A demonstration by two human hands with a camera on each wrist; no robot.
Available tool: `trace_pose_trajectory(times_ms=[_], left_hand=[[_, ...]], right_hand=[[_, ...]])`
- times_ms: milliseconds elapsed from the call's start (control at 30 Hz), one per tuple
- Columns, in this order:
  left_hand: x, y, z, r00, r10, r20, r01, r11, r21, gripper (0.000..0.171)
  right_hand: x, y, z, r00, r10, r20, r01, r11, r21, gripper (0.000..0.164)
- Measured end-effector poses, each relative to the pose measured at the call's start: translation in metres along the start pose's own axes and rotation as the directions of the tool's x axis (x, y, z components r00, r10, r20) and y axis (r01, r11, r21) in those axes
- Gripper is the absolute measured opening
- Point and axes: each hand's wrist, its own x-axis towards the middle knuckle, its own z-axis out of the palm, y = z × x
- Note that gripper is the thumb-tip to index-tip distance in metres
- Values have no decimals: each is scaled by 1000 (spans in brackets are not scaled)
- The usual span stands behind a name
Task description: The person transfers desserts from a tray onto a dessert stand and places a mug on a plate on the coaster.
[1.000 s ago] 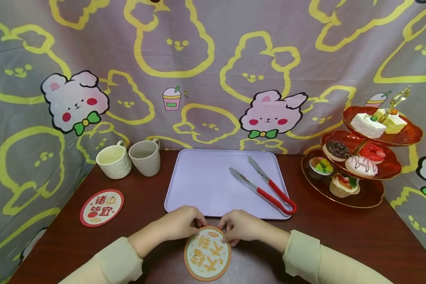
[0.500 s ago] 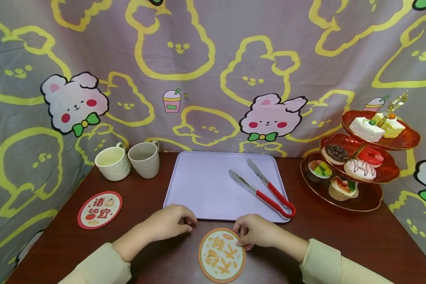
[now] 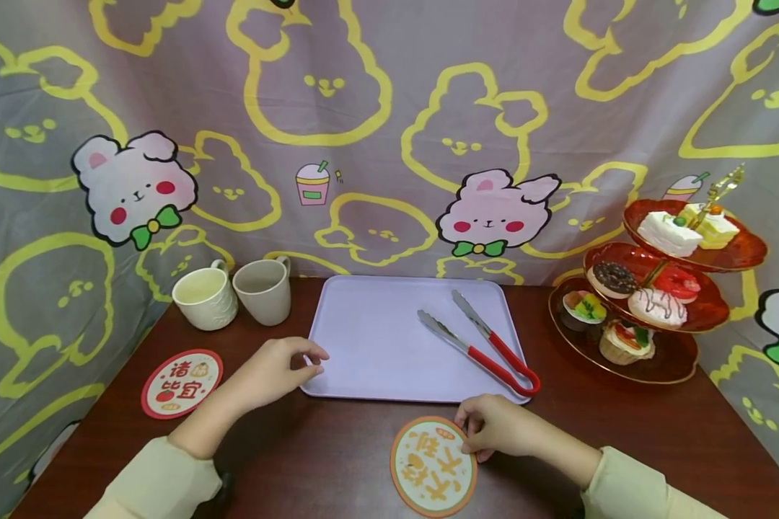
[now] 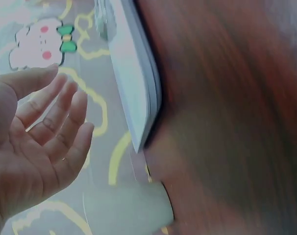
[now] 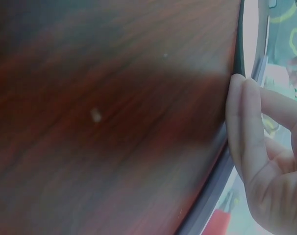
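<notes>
My right hand (image 3: 503, 427) pinches the upper right rim of a round coaster (image 3: 433, 467) with an orange edge and orange characters, in front of the lilac tray. In the right wrist view the coaster (image 5: 250, 36) shows nearly edge-on, and the fingers (image 5: 251, 122) lie against its rim. My left hand (image 3: 275, 367) hovers by the tray's front left corner with its fingers loosely bent and nothing in them. The left wrist view shows this hand (image 4: 45, 127) with its palm visible. Left of it lies a second coaster (image 3: 182, 384) with a red edge, partly behind the forearm.
A lilac tray (image 3: 370, 339) carries red-handled tongs (image 3: 487, 349). Two mugs, one cream (image 3: 205, 299) and one grey (image 3: 264, 292), stand back left. On the right rises a three-tier stand (image 3: 694, 317) with cakes, donuts and cupcakes. A patterned cloth (image 3: 376, 108) hangs behind the table (image 3: 311, 454).
Both hands were at the orange-edged coaster. My left hand let go and moved left and up to the tray's corner. The right hand carried the coaster to the right.
</notes>
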Motion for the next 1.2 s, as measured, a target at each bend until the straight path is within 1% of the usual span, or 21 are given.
trace_pose_trajectory(times_ms=[100,167,267,333,467,533,600,667,700,800,900,933,1033,1100,1200], left_hand=[[-1,-7,-9,997,-39,-63,39,999,-1,14],[-1,-13,-14,991,-69,-116,69,998,3,14],[0,-22,-19,970,-122,-210,124,992,-2,16],[1,-29,-22,949,-161,-273,159,987,-28,19],[3,-39,-25,895,-228,-383,202,974,-107,26],[4,-43,-25,860,-265,-436,221,964,-150,28],[5,-45,-24,824,-309,-475,236,949,-208,30],[6,-46,-24,787,-358,-503,248,929,-274,31],[7,-47,-23,765,-384,-516,254,917,-306,32],[11,-50,-20,702,-463,-541,255,873,-416,34],[15,-53,-16,644,-514,-567,242,840,-486,37],[16,-53,-15,631,-524,-573,233,832,-504,40],[21,-53,-11,595,-539,-596,205,819,-537,50],[23,-53,-8,579,-552,-601,190,808,-558,59],[25,-53,-6,561,-573,-598,177,788,-590,72]], right_hand=[[-4,3,-3,1000,0,-4,0,1000,-1,19],[-7,5,-6,1000,4,-3,-4,1000,-1,19],[-12,9,-10,1000,16,-5,-16,1000,6,19],[-16,11,-13,1000,24,-4,-24,1000,16,19],[-24,15,-19,1000,29,1,-29,999,30,18],[-27,17,-21,1000,28,2,-28,999,32,18],[-31,19,-23,1000,28,1,-28,999,29,18],[-33,21,-25,1000,28,2,-28,999,21,18],[-34,21,-26,1000,29,2,-29,999,16,17],[-37,24,-30,999,31,7,-31,1000,3,17],[-40,27,-33,999,37,13,-37,999,-1,17],[-42,28,-34,999,39,15,-39,999,2,17],[-47,32,-38,999,44,20,-44,999,7,17],[-50,34,-41,999,43,21,-43,999,10,17],[-56,38,-45,999,35,24,-35,999,15,17]])
